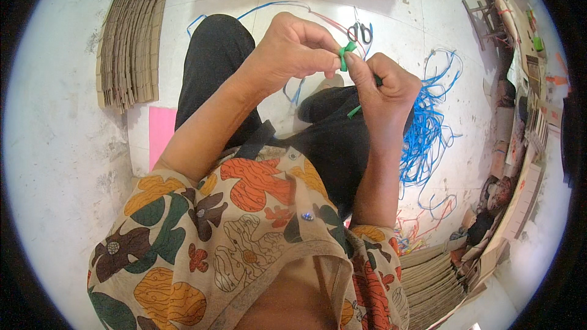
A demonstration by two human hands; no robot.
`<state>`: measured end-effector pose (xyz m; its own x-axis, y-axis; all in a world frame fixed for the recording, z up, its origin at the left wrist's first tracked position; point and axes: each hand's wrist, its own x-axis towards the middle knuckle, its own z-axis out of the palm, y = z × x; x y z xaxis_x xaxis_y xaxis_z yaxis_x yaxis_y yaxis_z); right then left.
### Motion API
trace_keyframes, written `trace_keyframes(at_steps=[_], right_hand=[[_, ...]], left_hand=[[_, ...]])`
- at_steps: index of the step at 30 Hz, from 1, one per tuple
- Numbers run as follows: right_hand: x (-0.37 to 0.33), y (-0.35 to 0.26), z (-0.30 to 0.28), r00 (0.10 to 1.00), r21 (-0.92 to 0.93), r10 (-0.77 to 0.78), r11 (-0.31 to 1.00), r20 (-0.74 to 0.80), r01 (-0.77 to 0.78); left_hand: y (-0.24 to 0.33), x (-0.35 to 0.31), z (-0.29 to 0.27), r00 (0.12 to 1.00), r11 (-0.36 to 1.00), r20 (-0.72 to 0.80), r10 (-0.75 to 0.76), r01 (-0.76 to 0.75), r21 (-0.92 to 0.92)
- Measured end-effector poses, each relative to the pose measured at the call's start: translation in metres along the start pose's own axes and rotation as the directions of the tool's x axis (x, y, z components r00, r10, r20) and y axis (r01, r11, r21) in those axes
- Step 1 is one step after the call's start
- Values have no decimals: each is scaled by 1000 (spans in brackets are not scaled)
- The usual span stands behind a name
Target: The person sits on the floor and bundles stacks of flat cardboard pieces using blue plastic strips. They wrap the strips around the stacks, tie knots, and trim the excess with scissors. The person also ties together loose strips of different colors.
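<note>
left hand and right hand raised close together above the lap. green strip between them, bent into a small loop or knot; cannot tell which. left fingers pinched on its left side; right fingers curled in, thumb pressed to its right side. green tail end shows below the right hand. dark-handled scissors on the pale floor, just beyond the hands. blue strip tangle right of the person; cardboard stack well apart, left.

scissors seemingly ahead; blue tangle bars right
</note>
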<state>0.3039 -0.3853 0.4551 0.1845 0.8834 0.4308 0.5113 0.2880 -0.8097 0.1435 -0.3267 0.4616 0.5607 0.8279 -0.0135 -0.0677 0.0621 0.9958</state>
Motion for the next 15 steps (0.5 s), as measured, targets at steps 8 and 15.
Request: trace_keyframes(at_steps=[8, 15], right_hand=[[-13, -6, -3, 780, 793, 540, 302, 315, -530], [-20, 33, -41, 760, 921, 629, 177, 164, -346]], left_hand=[[1, -7, -10, 976, 909, -91, 198, -148, 390], [-19, -26, -66, 991, 943, -61, -123, 136, 303]])
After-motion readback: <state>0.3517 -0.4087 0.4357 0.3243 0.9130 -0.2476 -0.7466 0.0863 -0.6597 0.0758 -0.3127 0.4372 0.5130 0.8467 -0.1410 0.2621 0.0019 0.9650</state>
